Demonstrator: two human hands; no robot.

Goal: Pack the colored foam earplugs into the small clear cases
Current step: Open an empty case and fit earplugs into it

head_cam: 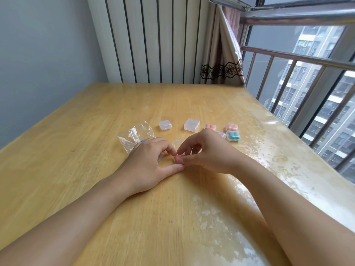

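Observation:
A small clear case (177, 145) sits open on the wooden table (96, 131) between my hands, its lid tilted up behind my fingers. My left hand (151, 162) pinches the case's front corner with thumb and forefinger. My right hand (205, 150) pinches a pinkish earplug (177, 157) at the case's mouth. Behind them stand two empty closed cases (165, 125) (191, 124). To the right are two cases with orange earplugs (210, 127) (232, 127) and one with teal earplugs (233, 136). A blue earplug (143, 140) peeks out beside my left hand.
A crumpled clear plastic bag (134, 136) lies behind my left hand. Another clear case (221, 134) is partly hidden behind my right hand. The table's right edge runs along a railed window (299, 77); a ribbed panel (153, 39) and curtain (221, 54) stand at the back.

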